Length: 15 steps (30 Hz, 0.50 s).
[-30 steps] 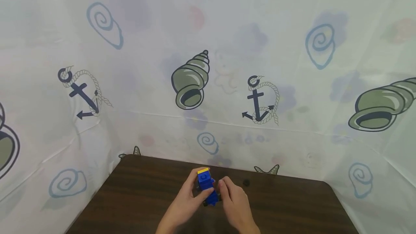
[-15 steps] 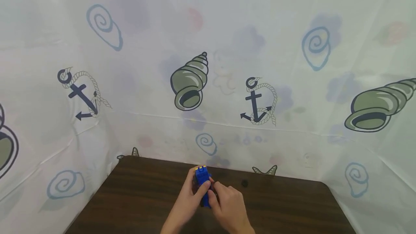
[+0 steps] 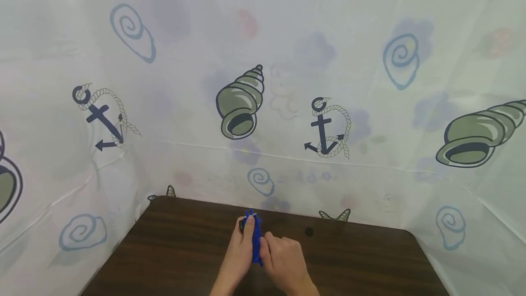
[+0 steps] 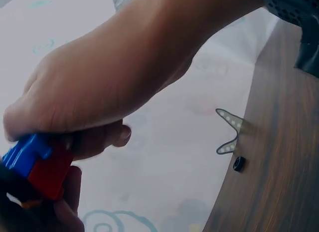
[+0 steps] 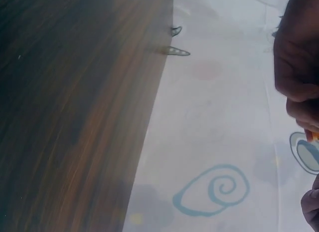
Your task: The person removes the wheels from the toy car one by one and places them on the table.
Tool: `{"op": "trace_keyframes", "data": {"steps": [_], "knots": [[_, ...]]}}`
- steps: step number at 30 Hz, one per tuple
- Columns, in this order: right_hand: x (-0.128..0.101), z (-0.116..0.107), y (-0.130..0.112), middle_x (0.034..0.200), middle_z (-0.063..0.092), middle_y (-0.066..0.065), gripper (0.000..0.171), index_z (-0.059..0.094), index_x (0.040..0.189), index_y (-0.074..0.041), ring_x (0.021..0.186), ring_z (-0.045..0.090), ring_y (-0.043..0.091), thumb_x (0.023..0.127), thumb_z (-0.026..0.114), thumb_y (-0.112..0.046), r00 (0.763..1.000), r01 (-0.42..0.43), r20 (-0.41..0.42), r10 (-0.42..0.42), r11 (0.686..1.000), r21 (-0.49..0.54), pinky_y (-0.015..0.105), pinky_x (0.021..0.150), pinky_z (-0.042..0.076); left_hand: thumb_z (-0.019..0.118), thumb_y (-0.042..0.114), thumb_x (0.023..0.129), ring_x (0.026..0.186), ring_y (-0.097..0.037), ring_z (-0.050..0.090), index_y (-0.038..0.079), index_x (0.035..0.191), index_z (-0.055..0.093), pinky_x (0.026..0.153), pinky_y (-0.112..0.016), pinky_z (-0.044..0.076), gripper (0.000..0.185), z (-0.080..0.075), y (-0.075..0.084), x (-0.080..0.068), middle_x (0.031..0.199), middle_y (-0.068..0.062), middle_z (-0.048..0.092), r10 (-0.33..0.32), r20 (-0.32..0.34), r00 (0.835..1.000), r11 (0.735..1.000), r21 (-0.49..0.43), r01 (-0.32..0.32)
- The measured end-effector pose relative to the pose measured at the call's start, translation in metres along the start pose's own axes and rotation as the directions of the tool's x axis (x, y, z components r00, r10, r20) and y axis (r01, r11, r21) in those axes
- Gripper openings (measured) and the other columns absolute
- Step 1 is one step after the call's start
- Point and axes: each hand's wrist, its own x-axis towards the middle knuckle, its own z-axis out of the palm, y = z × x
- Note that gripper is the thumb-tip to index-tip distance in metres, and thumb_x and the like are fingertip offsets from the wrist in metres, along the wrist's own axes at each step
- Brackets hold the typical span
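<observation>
**Blue brick toy held between both hands above the table**

A blue brick model (image 3: 255,236) is gripped from both sides just above the dark wooden table (image 3: 172,250), near its far edge. The left hand (image 3: 240,252) is curled round the model's left side, and the right hand (image 3: 281,259) is pinched against its right. In the left wrist view, red and blue bricks are seen under the fingers (image 4: 107,134). A small black piece (image 3: 309,231) lies apart on the table. A curtain printed with shells and anchors (image 3: 263,81) hangs behind.
</observation>
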Motion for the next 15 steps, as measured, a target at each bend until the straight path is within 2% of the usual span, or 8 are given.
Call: {"op": "trace_keyframes", "data": {"steps": [5, 10, 14, 15], "knots": [[-0.0018, 0.0000, -0.0003, 0.056, 0.035, -0.017, 0.034, 0.048, 0.075, -0.018, 0.055, 0.014, -0.012, 0.108, 0.054, -0.014, 1.000, 0.012, 0.027, -0.013, 0.999, 0.033, 0.004, 0.050, 0.012, 0.033, 0.049, 0.118, 0.076, -0.016, 0.061, 0.007, 0.123, 0.047, 0.064, -0.030, 0.055, 0.045, -0.0045, -0.0016, 0.0027, 0.093, -0.008, 0.057, -0.004, 0.081, 0.997, 1.000, -0.007, 0.005], [-0.0049, 0.0026, 0.0013, 0.057, 0.038, -0.017, 0.030, 0.049, 0.077, -0.017, 0.055, 0.019, -0.013, 0.104, 0.056, -0.008, 1.000, -0.003, 0.028, 0.001, 0.996, 0.092, 0.004, 0.049, 0.016, 0.032, 0.053, 0.117, 0.075, -0.017, 0.059, 0.008, 0.121, 0.044, 0.061, -0.032, 0.055, 0.046, -0.0072, -0.0008, 0.0021, 0.093, -0.007, 0.054, -0.009, 0.119, 0.993, 1.000, -0.001, 0.009], [-0.0056, 0.0050, 0.0003, 0.059, 0.040, -0.016, 0.028, 0.050, 0.079, -0.016, 0.055, 0.024, -0.013, 0.101, 0.058, -0.001, 0.998, -0.065, 0.035, 0.060, 0.986, 0.157, 0.005, 0.047, 0.020, 0.032, 0.051, 0.118, 0.078, -0.019, 0.062, 0.007, 0.124, 0.044, 0.065, -0.034, 0.058, 0.046, -0.0061, -0.0039, 0.0035, 0.095, -0.010, 0.058, -0.002, 0.106, 0.994, 1.000, -0.007, 0.002], [-0.0054, 0.0052, -0.0010, 0.060, 0.039, -0.015, 0.031, 0.049, 0.077, -0.015, 0.055, 0.025, -0.013, 0.104, 0.054, -0.001, 0.990, -0.140, 0.058, 0.130, 0.961, 0.237, 0.006, 0.048, 0.022, 0.031, 0.051, 0.118, 0.080, -0.020, 0.064, 0.006, 0.128, 0.045, 0.067, -0.035, 0.058, 0.048, -0.0062, -0.0048, 0.0036, 0.097, -0.011, 0.060, -0.006, 0.105, 0.994, 1.000, -0.013, 0.008]]}}
